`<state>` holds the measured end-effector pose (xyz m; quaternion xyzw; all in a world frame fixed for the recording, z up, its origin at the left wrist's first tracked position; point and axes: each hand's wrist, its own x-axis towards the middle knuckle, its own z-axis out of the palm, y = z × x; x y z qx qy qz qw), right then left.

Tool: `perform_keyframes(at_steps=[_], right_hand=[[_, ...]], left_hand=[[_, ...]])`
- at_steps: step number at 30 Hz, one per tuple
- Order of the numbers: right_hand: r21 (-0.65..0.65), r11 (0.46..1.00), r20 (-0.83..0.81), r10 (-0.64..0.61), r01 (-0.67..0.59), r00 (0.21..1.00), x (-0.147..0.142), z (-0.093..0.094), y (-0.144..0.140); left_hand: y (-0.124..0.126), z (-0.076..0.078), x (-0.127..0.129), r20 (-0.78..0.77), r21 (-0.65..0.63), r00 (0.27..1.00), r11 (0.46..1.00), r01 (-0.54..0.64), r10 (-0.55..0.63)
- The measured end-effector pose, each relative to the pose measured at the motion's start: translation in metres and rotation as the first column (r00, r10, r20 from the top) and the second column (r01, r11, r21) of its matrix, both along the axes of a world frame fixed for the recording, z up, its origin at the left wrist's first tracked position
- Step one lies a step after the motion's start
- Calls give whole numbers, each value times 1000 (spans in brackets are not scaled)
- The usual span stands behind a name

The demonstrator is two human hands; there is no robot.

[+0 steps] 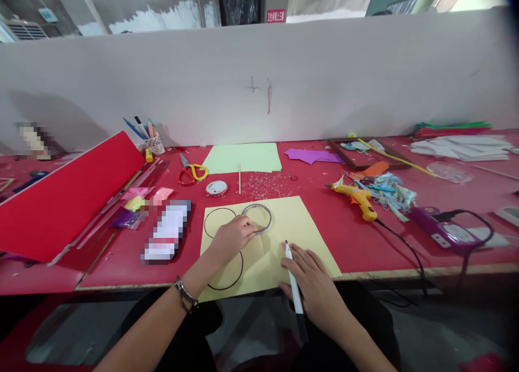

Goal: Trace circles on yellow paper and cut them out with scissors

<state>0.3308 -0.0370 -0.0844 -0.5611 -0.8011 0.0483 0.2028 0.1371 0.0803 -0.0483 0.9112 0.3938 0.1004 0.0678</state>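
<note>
A yellow paper sheet (pixel 300 237) lies at the near edge of the red table (pixel 348 253), with two black circles drawn on its left part. A metal ring (pixel 263 210) rests on the sheet's upper part. My left hand (pixel 231 238) grips the ring's near-left rim with its fingertips. My right hand (pixel 314 283) rests on the sheet's lower right and holds a white marker pen (pixel 292 277), tip pointing up and away, just off the paper surface to the right of the ring.
Red-and-yellow scissors (pixel 192 173), a small round lid (pixel 216 187), a thin stick (pixel 239 178) and green paper (pixel 245 157) lie beyond the sheet. A yellow glue gun (pixel 359 197) with its cord sits right. A red board (pixel 65 196) slants at left beside a pen cup (pixel 154 143).
</note>
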Motion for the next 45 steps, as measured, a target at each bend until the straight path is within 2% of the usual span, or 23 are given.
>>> perform_keyframes(at_steps=[6,10,12,16,23,26,28,30,31,32,34,35,39,41,43,45], right_hand=[[-3,1000,18,2,-2,1000,0,5,1],[-11,1000,25,17,-17,1000,1,7,1],[-12,1000,25,15,-15,1000,1,7,1],[-24,1000,16,0,0,1000,0,6,1],[-46,999,-13,2,-3,1000,-2,7,0],[-80,996,-65,34,-39,997,4,10,3],[-127,987,-155,82,-102,984,16,13,8],[-165,970,-312,118,-176,943,33,17,18],[-158,972,-404,95,-171,910,42,21,24],[-136,985,-480,25,-103,877,51,26,31],[-218,974,-503,-60,-60,862,64,40,45],[-210,977,-523,-84,-33,848,67,48,53],[-176,977,-584,-8,-117,811,55,78,85],[-154,960,-702,59,-233,710,41,83,105],[-184,919,-838,38,-347,545,26,81,129],[-196,898,-891,5,-394,454,11,75,154]], left_hand=[[2,0,-1,77,-1,997,1000,-10,10],[16,6,3,150,20,971,981,-193,188],[22,7,8,100,-12,969,974,-228,228],[26,6,18,3,-47,985,984,-174,175],[28,8,26,-84,-56,981,982,-178,173],[27,11,29,-103,-54,978,980,-189,183],[22,13,33,-115,-43,976,980,-193,187],[12,12,38,-131,-34,973,980,-198,192],[7,10,40,-140,-33,970,978,-207,200],[1,7,43,-147,-33,966,975,-222,214],[-9,1,48,-146,-25,955,964,-264,258],[-13,-2,51,-140,-20,950,959,-283,277],[-21,-8,58,-113,-18,937,942,-335,331],[-21,-8,61,-105,-27,934,938,-347,342],[-19,-7,64,-100,-35,930,932,-360,355],[-17,-6,66,-99,-33,922,925,-379,374]])
